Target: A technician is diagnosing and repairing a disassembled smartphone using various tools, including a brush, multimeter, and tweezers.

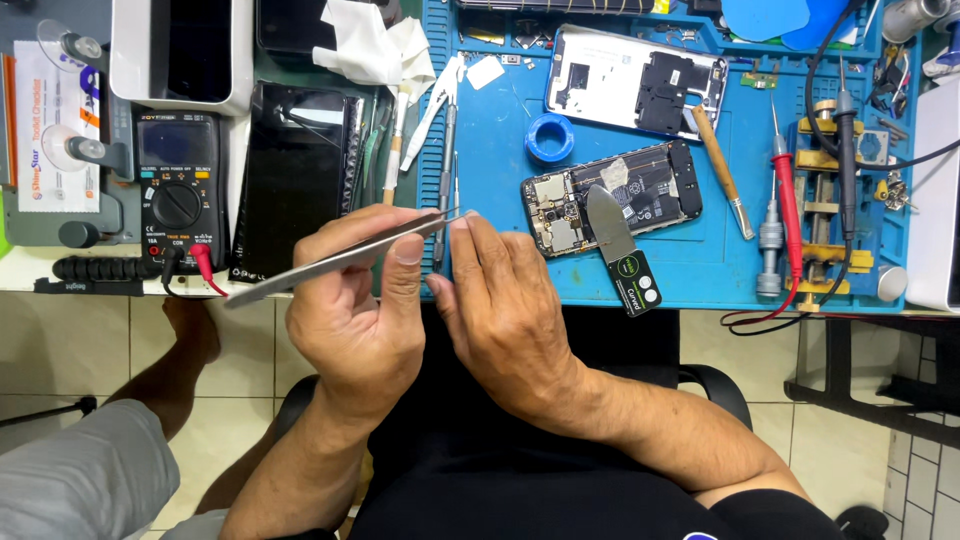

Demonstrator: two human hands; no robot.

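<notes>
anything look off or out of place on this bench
Mostly the opened phone: its back is off, boards exposed, and a pry tool lies slanted across it, handle reaching toward the blue mat edge. The left hand holds tweezers against the right hand fingertips. Nothing spilled.

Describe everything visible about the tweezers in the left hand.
The tweezers are long, slim and look like plain grey metal, with two flat blades tapering to a fine point. They lie nearly level, the blunt end low to the left, the tip up right at the edge of the blue mat. The left hand pinches them mid-length; the right hand has its fingertips at the tip.
</notes>
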